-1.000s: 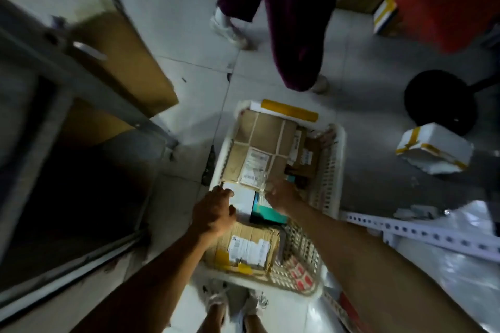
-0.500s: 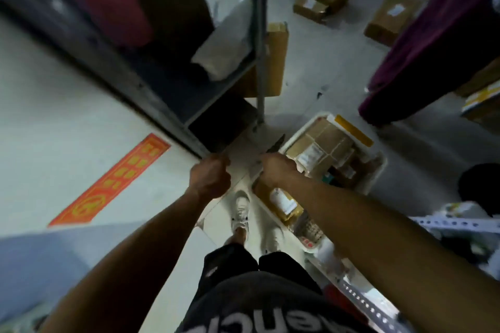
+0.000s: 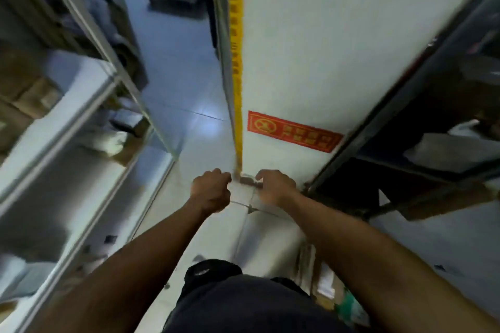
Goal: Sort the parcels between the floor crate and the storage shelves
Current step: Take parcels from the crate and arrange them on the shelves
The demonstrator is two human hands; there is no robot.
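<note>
While I am facing the metal shelf (image 3: 89,105) at nine o'clock, my left hand (image 3: 212,192) is curling its fingers and my right hand (image 3: 276,188) is curling too, pinching a small blurred parcel (image 3: 247,180) between them at twelve o'clock.
</note>
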